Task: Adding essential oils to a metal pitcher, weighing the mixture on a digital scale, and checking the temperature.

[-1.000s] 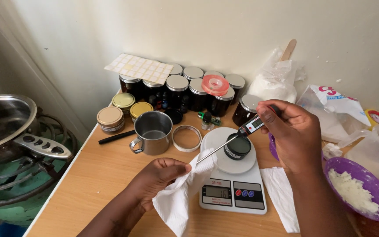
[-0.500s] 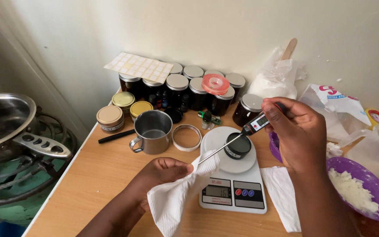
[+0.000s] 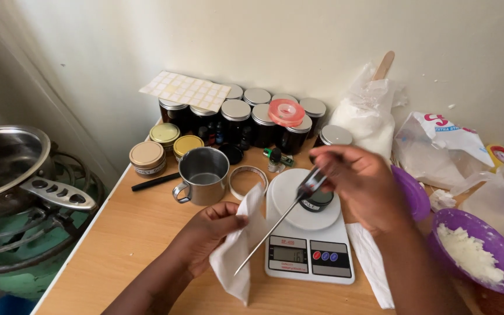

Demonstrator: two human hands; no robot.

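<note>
1. As the probe thermometer (image 3: pixel 275 224) slides free of the white tissue (image 3: pixel 237 256) at lower centre, your right hand (image 3: pixel 360 184) fingers grip its head above the scale (image 3: pixel 310 245).
2. Your left hand (image 3: pixel 208 236) fingers stay pinched on the tissue; wiping looks finished.

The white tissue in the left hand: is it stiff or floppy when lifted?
Probably floppy: the tissue droops below the left hand in soft folds. It looks light and thin, so it may tear easily against the probe.
</note>
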